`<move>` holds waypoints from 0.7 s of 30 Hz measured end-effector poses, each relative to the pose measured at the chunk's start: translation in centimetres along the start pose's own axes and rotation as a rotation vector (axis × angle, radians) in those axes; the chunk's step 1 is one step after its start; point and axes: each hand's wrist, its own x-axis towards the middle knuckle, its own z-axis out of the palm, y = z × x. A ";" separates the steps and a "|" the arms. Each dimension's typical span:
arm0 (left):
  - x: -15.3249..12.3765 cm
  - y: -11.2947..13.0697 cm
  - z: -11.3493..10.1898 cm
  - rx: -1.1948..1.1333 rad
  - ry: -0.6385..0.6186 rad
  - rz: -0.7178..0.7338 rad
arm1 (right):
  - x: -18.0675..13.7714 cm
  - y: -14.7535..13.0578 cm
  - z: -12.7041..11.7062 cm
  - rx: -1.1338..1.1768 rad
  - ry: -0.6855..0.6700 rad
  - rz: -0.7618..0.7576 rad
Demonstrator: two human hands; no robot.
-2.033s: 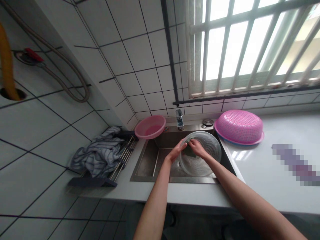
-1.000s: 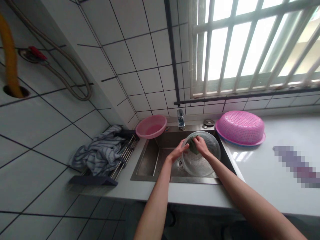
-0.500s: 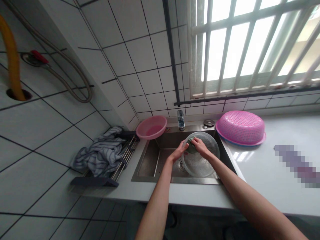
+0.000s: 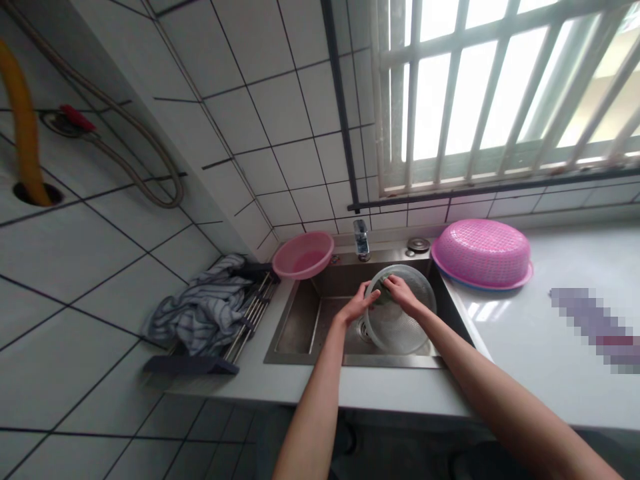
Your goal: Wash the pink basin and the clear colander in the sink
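Observation:
A round, translucent colander (image 4: 403, 330) is tilted inside the steel sink (image 4: 296, 325). My left hand (image 4: 357, 305) is closed on its left rim, thumb on the inner side. Inside the colander, near the upper left of its wall, my right hand (image 4: 403, 295) presses a dark green scouring pad (image 4: 384, 297), partly hidden under the fingers. Behind the colander stands the chrome faucet (image 4: 361, 239); no running water can be made out. The sink drain (image 4: 364, 331) shows just left of the colander.
A pink basin (image 4: 305, 257) rests on the sink's back left corner. To the right, an upturned pink basket (image 4: 483, 253) lies on the white counter (image 4: 505, 353). A striped cloth (image 4: 200, 313) covers part of a metal rack (image 4: 253, 312) at left. A drain cover (image 4: 419, 245) sits behind the sink.
My right hand has shifted very slightly with the scouring pad inside the colander. The colander's tilt differs a little, and my left hand still grips its rim.

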 end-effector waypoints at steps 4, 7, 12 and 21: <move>0.0 -0.3 -0.5 0.075 0.025 0.052 | -1.0 0.1 1.5 -0.049 -0.331 -0.025; 0.2 -0.2 -0.7 0.090 0.034 0.108 | -0.9 0.2 1.6 -0.091 -0.298 -0.031; 0.2 0.0 -0.1 0.016 0.005 0.072 | 0.4 0.1 -0.1 -0.067 0.095 -0.021; 0.1 -0.1 -0.6 0.059 0.039 0.094 | -1.1 0.6 2.2 -0.064 -0.352 -0.023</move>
